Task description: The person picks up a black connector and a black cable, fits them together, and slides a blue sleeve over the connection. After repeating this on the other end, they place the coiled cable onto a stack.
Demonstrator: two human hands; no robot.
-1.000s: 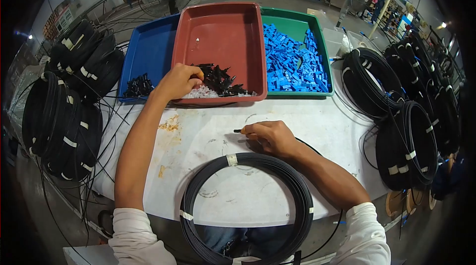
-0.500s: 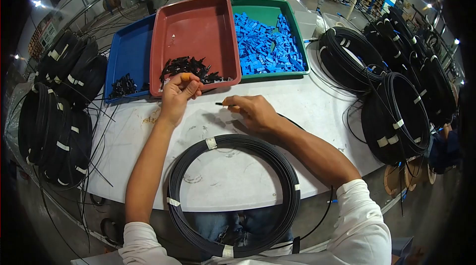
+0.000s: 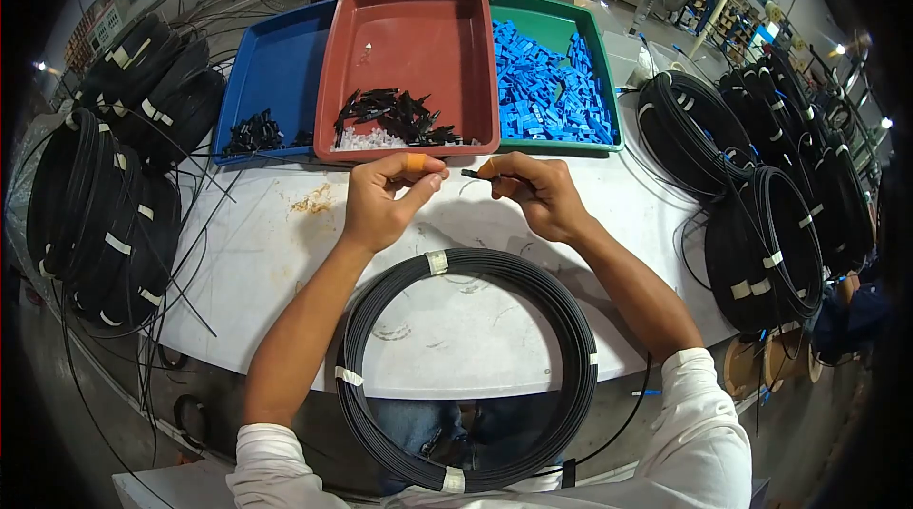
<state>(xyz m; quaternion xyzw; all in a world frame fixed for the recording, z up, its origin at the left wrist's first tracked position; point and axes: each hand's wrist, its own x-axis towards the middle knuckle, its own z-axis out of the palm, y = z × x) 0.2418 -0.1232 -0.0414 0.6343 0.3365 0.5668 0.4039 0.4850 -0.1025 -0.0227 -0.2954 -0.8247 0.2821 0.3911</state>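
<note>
My right hand (image 3: pixel 544 195) pinches a black cable close to its end, and the dark cable tip (image 3: pixel 470 173) points left out of the fingers. Facing it, my left hand (image 3: pixel 388 203) has thumb and forefinger brought together; whatever lies between them is too small to make out. Orange tape wraps a finger on each hand. A small gap separates the left fingertips from the cable tip. Below both hands lies a coil of black cable (image 3: pixel 580 319), bound with white tape and reaching over the table's front edge above my lap.
Behind the hands, a red tray (image 3: pixel 409 43) holds black parts and small white pieces. A blue tray (image 3: pixel 281 62) with black parts stands left, a green tray (image 3: pixel 616 119) of blue clips (image 3: pixel 547 81) right. Cable coils (image 3: pixel 86 214) crowd the left; more coils (image 3: pixel 761 252) stand right.
The left hand has come away from the red tray's front and turned towards the right hand. The cable tip and left fingertips are now closer together. The camera view has shifted slightly.
</note>
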